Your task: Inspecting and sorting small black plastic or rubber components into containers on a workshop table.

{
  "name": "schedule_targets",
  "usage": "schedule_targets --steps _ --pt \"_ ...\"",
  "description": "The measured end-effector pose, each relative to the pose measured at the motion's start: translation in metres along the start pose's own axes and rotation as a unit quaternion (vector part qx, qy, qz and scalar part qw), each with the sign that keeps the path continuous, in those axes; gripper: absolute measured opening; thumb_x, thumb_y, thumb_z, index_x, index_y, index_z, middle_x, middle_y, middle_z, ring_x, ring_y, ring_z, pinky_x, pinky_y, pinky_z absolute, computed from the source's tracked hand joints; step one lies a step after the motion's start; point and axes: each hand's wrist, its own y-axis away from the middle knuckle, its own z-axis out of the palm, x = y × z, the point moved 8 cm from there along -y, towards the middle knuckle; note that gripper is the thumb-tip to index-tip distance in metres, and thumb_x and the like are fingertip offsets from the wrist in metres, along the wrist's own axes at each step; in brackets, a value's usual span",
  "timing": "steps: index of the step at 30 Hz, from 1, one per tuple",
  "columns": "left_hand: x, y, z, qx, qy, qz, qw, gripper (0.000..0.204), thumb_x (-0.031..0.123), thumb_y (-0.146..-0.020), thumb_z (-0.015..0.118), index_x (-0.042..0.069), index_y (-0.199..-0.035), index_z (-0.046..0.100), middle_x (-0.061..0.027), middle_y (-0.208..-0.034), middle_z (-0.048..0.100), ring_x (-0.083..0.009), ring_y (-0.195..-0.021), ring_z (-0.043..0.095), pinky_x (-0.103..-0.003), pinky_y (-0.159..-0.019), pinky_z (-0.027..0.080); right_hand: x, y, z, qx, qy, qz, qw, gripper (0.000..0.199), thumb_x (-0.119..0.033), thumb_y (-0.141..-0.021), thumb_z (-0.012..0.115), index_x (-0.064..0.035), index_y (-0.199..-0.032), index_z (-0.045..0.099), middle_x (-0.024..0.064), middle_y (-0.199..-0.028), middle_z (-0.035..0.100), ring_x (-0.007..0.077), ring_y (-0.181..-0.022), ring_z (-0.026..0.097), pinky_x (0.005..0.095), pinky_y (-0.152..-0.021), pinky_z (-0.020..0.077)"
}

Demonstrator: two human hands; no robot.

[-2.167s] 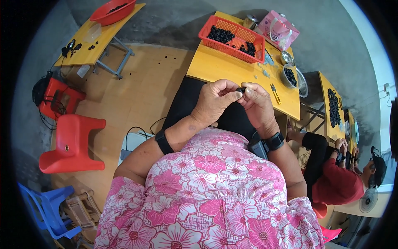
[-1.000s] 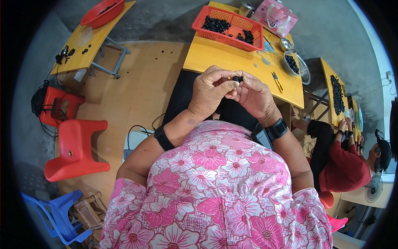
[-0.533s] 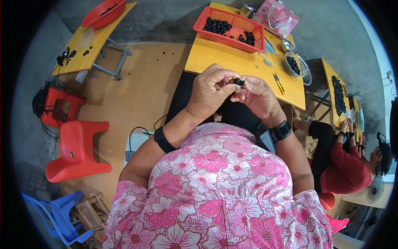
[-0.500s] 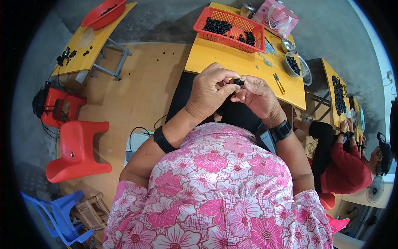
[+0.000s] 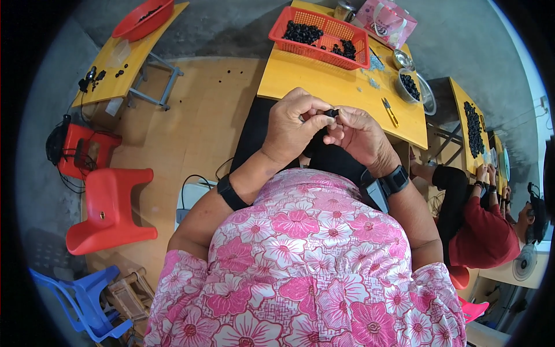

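Between my two hands, above my lap and just off the near edge of the yellow table (image 5: 312,81), is a small round black part (image 5: 332,113). My left hand (image 5: 293,124) pinches it between thumb and forefinger. From the other side my right hand (image 5: 361,136) has thumb and forefinger closed on its right end. The fingertips hide much of the part, so its exact kind does not show. Nearest my right hand on the tabletop lies a yellow-handled tool (image 5: 390,114), pliers or snips by its look.
On my table stand a red plastic basket (image 5: 319,56) of black parts, a bowl of black parts (image 5: 408,87), small clear pieces (image 5: 374,63) and a pink bag (image 5: 386,22). A person in red (image 5: 484,234) works at the right. Red chairs (image 5: 113,211) and a blue chair (image 5: 84,301) stand left.
Both hands keep their pinch on the black part, with only a slight shift of the fingers. The whole view has tilted a little.
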Motion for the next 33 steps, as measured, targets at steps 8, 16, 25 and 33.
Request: schedule_targets --steps 8,16,25,33 --pt "-0.034 0.007 0.016 -0.037 0.124 -0.096 0.987 0.027 0.001 -0.082 0.067 0.002 -0.109 0.061 -0.0006 -0.09 0.06 -0.0062 -0.078 0.058 -0.02 -0.069 0.05 -0.005 -0.008 0.002 -0.038 0.019 -0.045 0.998 0.024 -0.022 -0.093 0.056 0.0001 -0.101 0.06 0.0 -0.083 0.058 0.0098 -0.073 0.054 0.028 -0.075 0.0497" --pt "-0.025 0.015 0.026 -0.095 0.228 -0.16 0.956 0.05 0.015 -0.087 0.067 -0.002 -0.13 0.048 -0.0005 -0.096 0.057 -0.0063 -0.083 0.056 -0.02 -0.075 0.048 -0.027 0.007 0.016 0.047 0.367 -0.148 0.917 0.021 -0.018 -0.092 0.057 -0.0017 -0.104 0.059 0.0001 -0.09 0.059 0.008 -0.079 0.053 0.0226 -0.073 0.0454" --pt "-0.003 0.008 0.015 -0.112 0.077 -0.049 0.99 0.049 0.026 -0.084 0.07 0.001 -0.123 0.054 -0.0022 -0.092 0.054 -0.0072 -0.076 0.054 -0.021 -0.068 0.046 -0.044 0.018 0.037 0.05 0.539 -0.261 0.799 0.024 -0.021 -0.086 0.06 -0.0045 -0.103 0.059 0.0077 -0.085 0.057 0.0207 -0.08 0.056 0.0294 -0.074 0.0451" --pt "-0.003 0.009 0.016 -0.098 0.054 -0.044 0.993 0.048 0.028 -0.085 0.068 0.001 -0.123 0.053 -0.0033 -0.093 0.053 -0.008 -0.076 0.055 -0.02 -0.066 0.047 -0.043 0.015 0.039 0.054 0.575 -0.265 0.772 0.022 -0.022 -0.087 0.058 -0.0041 -0.1 0.057 0.0099 -0.085 0.054 0.0247 -0.081 0.055 0.0313 -0.073 0.0438"
